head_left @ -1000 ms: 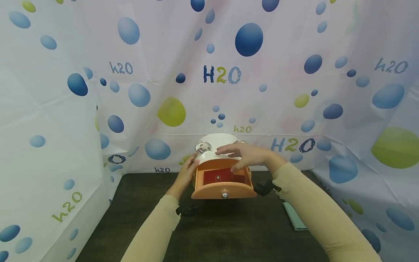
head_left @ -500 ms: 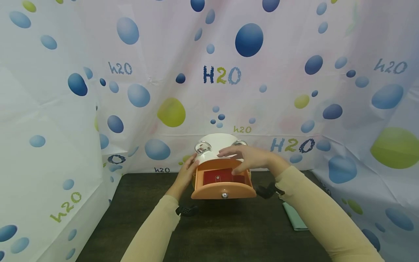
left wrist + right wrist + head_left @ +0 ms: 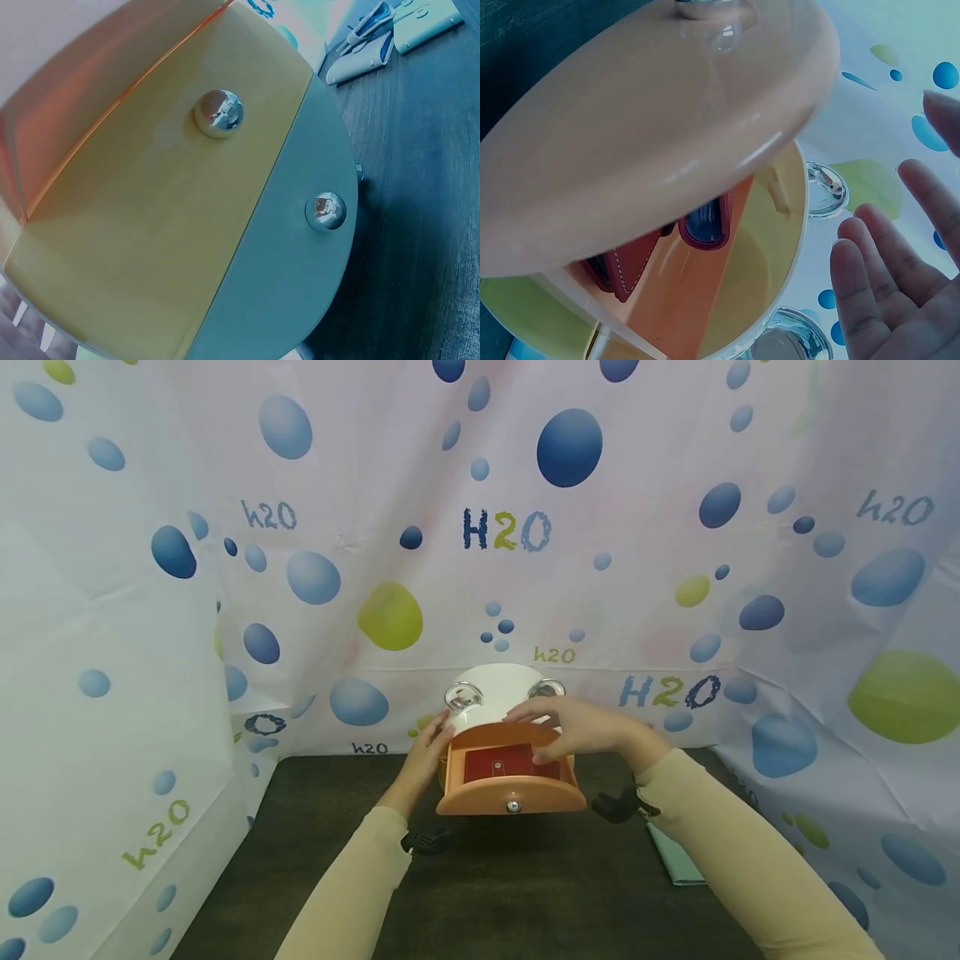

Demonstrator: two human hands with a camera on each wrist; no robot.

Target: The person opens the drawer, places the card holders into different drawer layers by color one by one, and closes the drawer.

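A rounded white cabinet (image 3: 501,681) has its top orange drawer (image 3: 513,797) pulled out. Inside lies a red snap-fastened case (image 3: 498,763); the right wrist view shows a stitched red case (image 3: 634,262) and another dark-and-red item (image 3: 705,223) in it. The left hand (image 3: 424,762) rests against the cabinet's left side, its fingertips partly visible in the left wrist view (image 3: 30,330). Over the drawer's right part is the right hand (image 3: 585,727), fingers spread and loosely bent, thumb tip beside the red case; contact cannot be told. That hand (image 3: 900,285) holds nothing visible.
Below the orange drawer are a closed yellow drawer (image 3: 157,187) and a teal one (image 3: 281,225), both with silver knobs. A folded light-green item (image 3: 677,857) lies on the dark table (image 3: 480,893) at right. Two silver rings stand on the cabinet. A patterned curtain surrounds the table.
The right hand has shifted slightly right, and its thumb sits a little lower over the drawer. The left hand, cabinet and drawer stay about where they were; the head view has tilted slightly.
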